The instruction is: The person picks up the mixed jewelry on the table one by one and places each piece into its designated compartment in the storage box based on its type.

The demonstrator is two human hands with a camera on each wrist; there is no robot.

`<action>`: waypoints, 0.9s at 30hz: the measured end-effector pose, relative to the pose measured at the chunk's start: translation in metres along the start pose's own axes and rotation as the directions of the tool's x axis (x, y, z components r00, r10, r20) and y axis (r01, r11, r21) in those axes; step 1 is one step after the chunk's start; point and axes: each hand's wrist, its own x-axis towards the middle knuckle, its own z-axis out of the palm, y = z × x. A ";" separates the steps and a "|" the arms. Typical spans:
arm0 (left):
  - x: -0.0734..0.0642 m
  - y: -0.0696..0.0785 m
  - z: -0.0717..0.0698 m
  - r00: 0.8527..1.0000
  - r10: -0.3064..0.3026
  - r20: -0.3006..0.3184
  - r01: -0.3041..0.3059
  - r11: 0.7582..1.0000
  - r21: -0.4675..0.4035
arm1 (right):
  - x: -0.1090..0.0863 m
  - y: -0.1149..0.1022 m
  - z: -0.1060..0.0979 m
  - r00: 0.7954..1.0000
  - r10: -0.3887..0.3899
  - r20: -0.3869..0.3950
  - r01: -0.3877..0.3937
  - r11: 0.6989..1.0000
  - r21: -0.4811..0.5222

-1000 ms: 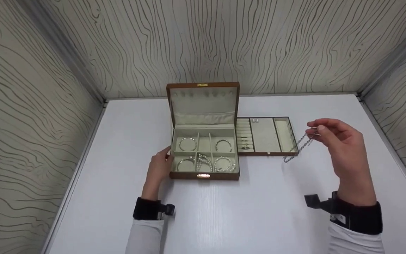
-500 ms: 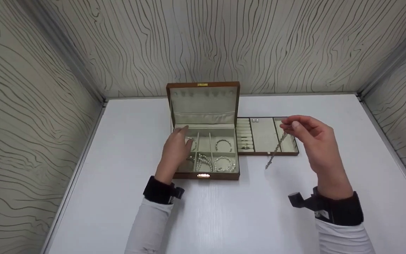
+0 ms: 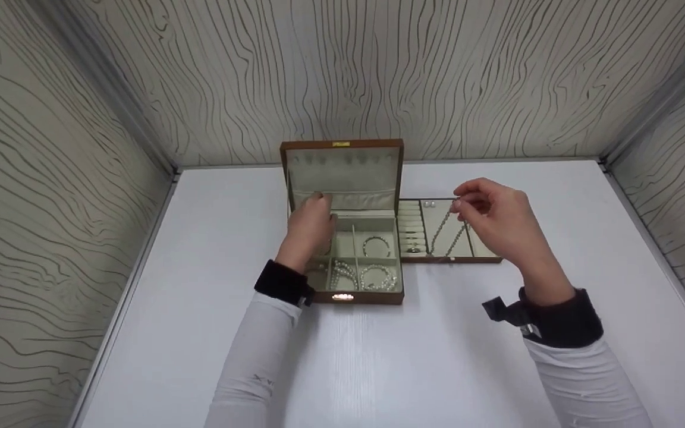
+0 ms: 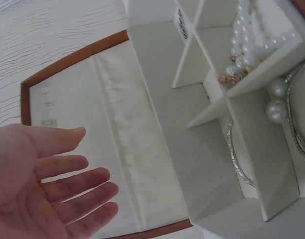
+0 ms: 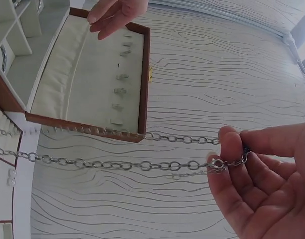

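My right hand [image 3: 497, 220] pinches a silver chain necklace [image 3: 440, 229] between thumb and fingers. The doubled links [image 5: 127, 165] hang down over the removed tray [image 3: 446, 259] in the head view. My left hand [image 3: 310, 229] is over the left side of the open jewelry box [image 3: 378, 297], near its raised lid [image 3: 342, 169]. Its fingers [image 4: 82, 184] are spread loosely in the left wrist view and hold nothing. The lid's lining carries a row of small hooks [image 5: 120, 91] and a gathered pocket [image 4: 127, 124].
Compartments in the box hold a bracelet [image 3: 376, 246], a pearl bracelet [image 3: 378, 277] and a pearl necklace [image 3: 344, 274]. On the tray are pearl earrings [image 3: 430, 204] and a ring [image 3: 414, 250] in the ring rolls. The white table [image 3: 437, 356] meets patterned walls behind and at both sides.
My right hand has carried the necklace left and farther back, from beside the tray to over it. My left hand has left the box's side and moved up and inward toward the lid.
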 end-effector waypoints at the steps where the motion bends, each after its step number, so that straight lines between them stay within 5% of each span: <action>1: 0.003 0.000 0.002 1.000 0.009 -0.004 -0.009 1.000 0.025 | 0.002 -0.001 0.000 1.000 -0.022 0.010 0.022 0.999 -0.042; 10: 0.014 -0.007 0.025 0.995 0.092 0.047 -0.100 0.969 0.224 | 0.019 -0.002 0.001 0.992 -0.087 0.088 0.090 0.996 -0.027; 27: 0.016 -0.004 0.043 0.987 0.125 -0.105 -0.087 0.947 0.310 | 0.021 0.008 0.005 0.993 -0.075 0.092 0.070 0.996 0.057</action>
